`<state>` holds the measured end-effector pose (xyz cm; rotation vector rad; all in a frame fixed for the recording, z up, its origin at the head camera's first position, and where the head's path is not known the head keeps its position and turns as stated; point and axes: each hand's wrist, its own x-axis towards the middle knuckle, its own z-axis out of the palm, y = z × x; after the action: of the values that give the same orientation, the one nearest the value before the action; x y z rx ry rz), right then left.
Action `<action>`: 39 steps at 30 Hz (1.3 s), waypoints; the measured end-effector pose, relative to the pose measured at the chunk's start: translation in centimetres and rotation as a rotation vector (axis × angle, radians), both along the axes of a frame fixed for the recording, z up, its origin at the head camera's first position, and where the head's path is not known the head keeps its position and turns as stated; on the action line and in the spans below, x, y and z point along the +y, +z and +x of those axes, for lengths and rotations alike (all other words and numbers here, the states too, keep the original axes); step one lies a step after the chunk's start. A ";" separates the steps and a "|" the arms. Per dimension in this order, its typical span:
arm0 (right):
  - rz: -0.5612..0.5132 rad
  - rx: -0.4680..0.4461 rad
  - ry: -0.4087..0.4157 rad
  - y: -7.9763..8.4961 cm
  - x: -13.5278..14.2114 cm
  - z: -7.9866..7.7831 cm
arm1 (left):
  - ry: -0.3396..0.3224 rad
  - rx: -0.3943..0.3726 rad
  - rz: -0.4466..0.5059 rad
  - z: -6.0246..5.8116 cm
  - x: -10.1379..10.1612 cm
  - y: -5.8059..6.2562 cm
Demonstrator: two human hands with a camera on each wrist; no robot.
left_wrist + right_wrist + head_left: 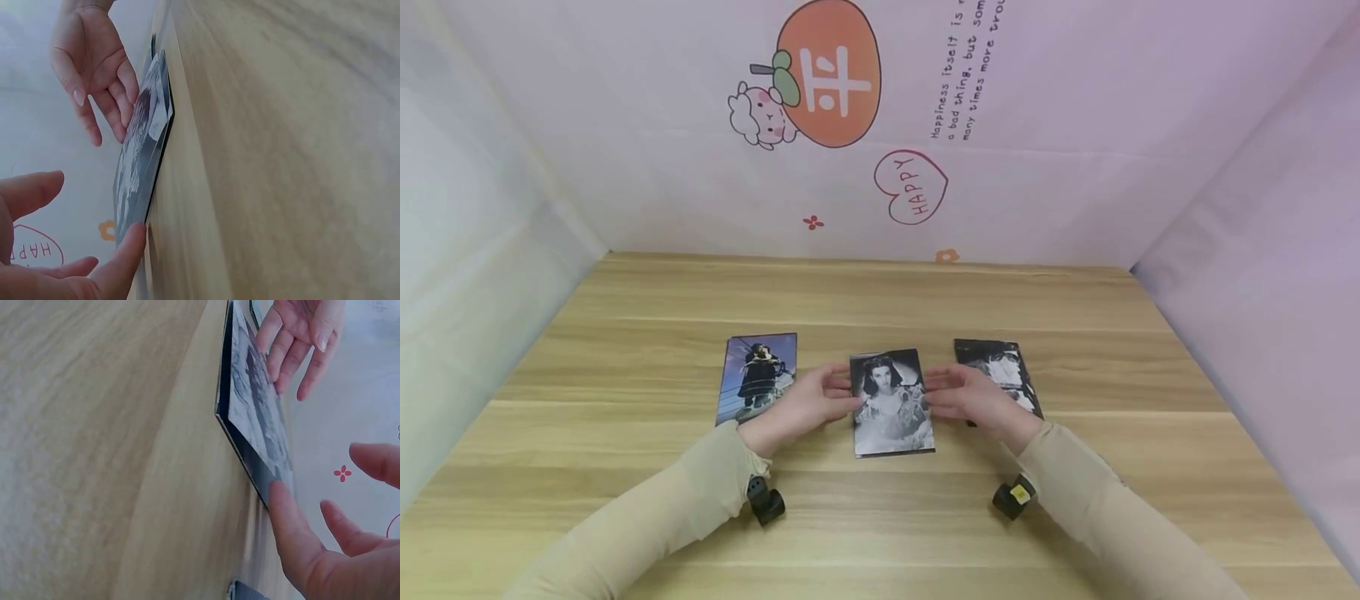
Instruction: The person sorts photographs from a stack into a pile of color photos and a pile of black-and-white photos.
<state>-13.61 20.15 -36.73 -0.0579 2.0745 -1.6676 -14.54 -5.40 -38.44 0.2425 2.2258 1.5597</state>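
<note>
A small stack of photo cards (892, 408) lies on the wooden table, its top card a black-and-white portrait. At the stack's left edge is my left hand (808, 398), its fingers fairly straight and a fingertip touching the side. My right hand (973, 400) does the same at the right edge. In the left wrist view, the stack's layers (147, 137) sit slightly uneven. A dark lower card sticks out past the top one in the right wrist view, where the stack (259, 412) lies between both hands.
Left of the stack is a colour photo card (758, 375) of figures at a ship's railing. On the right lie black-and-white photo cards (1003, 367), partly behind my right hand. White cloth walls (1045, 200) surround the wooden table (880, 533) at the back and sides.
</note>
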 end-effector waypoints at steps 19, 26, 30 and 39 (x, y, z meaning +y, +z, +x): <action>0.138 0.084 -0.089 -0.4 0.2 0.3 | 0.092 0.074 -0.001 0.2 1.7 -0.3; 0.177 0.127 -0.162 -0.3 1.6 0.2 | 0.091 0.043 0.076 -0.1 3.5 0.4; 0.208 0.168 -0.202 -0.3 3.1 0.2 | 0.070 0.016 0.141 -0.4 5.1 0.9; 0.274 0.219 -0.222 0.2 6.7 0.7 | -0.041 0.105 0.129 -1.8 9.2 1.1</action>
<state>-12.92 26.88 -36.53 0.0859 2.5381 -1.5388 -16.30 3.78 -37.36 0.4146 2.1857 1.7061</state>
